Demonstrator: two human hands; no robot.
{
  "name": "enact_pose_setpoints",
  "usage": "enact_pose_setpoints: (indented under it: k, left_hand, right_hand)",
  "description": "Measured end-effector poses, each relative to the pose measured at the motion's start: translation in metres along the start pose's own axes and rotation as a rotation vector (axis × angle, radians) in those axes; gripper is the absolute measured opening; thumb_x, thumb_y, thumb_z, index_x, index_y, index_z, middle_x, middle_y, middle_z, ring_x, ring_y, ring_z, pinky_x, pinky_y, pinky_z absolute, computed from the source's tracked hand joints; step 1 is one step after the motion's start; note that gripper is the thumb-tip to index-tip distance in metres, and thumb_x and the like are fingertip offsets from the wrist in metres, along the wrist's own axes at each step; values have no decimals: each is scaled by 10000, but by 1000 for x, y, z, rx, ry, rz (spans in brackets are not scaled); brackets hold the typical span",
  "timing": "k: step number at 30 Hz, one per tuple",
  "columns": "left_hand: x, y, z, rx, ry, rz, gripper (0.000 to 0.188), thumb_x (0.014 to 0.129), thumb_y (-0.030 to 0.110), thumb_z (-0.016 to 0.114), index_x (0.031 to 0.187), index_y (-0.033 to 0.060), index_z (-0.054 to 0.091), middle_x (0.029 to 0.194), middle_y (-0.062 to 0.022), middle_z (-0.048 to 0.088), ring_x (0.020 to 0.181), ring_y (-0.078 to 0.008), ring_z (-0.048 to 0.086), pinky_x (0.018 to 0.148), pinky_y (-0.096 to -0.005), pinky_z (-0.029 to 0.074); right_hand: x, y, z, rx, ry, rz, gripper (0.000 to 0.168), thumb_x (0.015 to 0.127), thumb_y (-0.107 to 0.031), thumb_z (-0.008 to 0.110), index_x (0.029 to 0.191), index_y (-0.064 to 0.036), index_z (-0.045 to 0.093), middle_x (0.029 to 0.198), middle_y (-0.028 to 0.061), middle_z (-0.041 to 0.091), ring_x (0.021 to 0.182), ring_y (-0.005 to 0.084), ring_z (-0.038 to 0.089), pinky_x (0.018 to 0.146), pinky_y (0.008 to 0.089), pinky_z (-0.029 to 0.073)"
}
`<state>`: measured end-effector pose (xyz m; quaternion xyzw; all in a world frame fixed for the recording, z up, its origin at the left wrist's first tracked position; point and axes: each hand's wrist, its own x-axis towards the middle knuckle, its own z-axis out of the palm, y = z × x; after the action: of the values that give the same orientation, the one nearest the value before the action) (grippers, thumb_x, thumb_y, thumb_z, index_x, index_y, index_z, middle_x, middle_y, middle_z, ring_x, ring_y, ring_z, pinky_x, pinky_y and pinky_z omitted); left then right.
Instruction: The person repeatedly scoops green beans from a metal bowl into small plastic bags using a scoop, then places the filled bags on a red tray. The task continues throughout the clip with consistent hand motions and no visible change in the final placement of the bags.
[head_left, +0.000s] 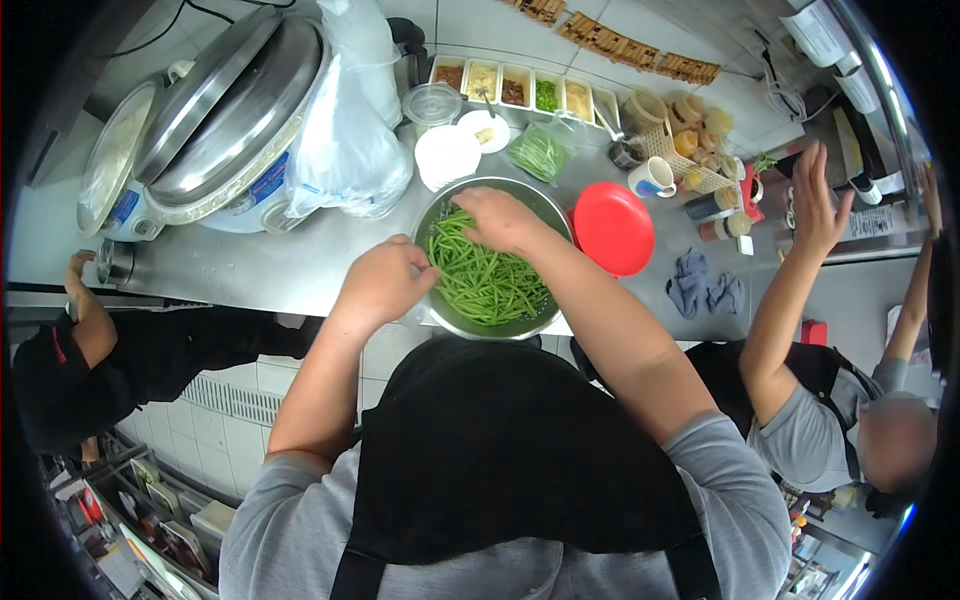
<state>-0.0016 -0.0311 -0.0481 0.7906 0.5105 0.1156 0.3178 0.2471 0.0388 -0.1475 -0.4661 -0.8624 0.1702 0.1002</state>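
Observation:
A round metal bowl (559, 214) stands before me at the front edge of a steel counter, holding many cut green beans (491, 281). Over its left rim is my left hand (390, 281), fingers curled and thumb close to the forefinger beside the beans. Whether a bean is between them is too small to tell. My right hand (495, 217) reaches into the far left part of the bowl with its fingers bent down onto the beans. Its fingertips are partly hidden, so a grip on any bean cannot be made out.
Right of the bowl lies a red plate (613, 229); behind are a bag of green vegetables (544, 150) and white ingredient bins (517, 86). Large lidded pots (232, 127) and a plastic bag (349, 142) stand left. Co-workers (810, 405) are at both sides. A cloth (701, 285) lies right.

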Motion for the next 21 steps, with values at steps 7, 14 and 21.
enact_pose_setpoints:
  k: [7,14,21]
  left_hand:
    - [-1,-1,15,-70,1,-33,221,892,248,714,908,33,763,987,-150,703,921,-372,675,842,-427,526]
    - [2,-11,13,-178,31,-63,233,904,221,720,944,-6,757,1000,-174,710,883,-339,709,786,-407,548]
    - [10,-19,15,-244,66,-61,242,927,196,697,1034,-16,743,1004,-167,717,837,-308,720,751,-394,552]
  right_hand:
    - [6,-14,-3,-224,-438,379,702,773,-425,820,1314,-30,611,1359,181,616,1325,318,541,1135,465,385]
    - [4,-14,9,-337,-425,129,624,752,-327,811,1285,-68,617,1206,151,696,1188,287,639,1116,433,382]
    - [-11,-4,-17,32,-241,311,609,746,-187,796,1296,-33,586,1140,171,718,1065,325,693,1040,437,450]
